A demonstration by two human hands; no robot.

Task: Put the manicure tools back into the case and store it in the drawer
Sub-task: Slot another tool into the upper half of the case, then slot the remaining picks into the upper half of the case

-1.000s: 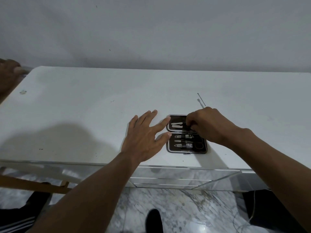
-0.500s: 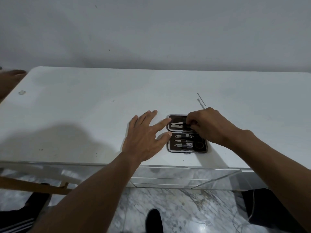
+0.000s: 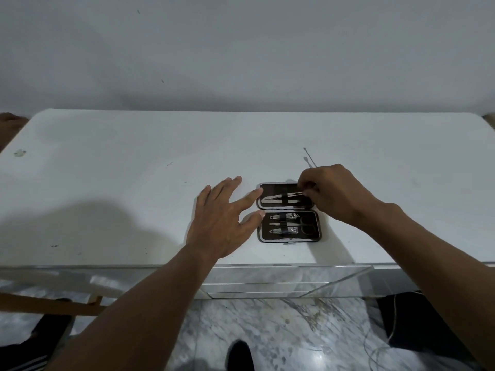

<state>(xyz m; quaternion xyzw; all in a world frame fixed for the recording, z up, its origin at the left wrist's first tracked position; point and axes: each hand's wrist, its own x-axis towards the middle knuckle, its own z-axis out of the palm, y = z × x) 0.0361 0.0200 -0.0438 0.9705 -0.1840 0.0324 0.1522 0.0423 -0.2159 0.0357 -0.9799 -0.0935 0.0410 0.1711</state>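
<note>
Change over the last second: the right hand [image 3: 336,195] has been raised slightly at the case's [image 3: 289,212] far half; a thin metal tool [image 3: 300,193] is now seen pinched in its fingertips, tip seated under the strap. The left hand [image 3: 223,222] stays flat and spread at 9 o'clock, fingertips touching the case edge, holding nothing. The case lies open on the white dresser top [image 3: 134,196]. Two slim tools [image 3: 309,158] remain loose at 1 o'clock. Judged: insertion underway, closing and drawer pending.

head camera, looking forward and down, close over white tabletop [image 3: 134,199]
</note>
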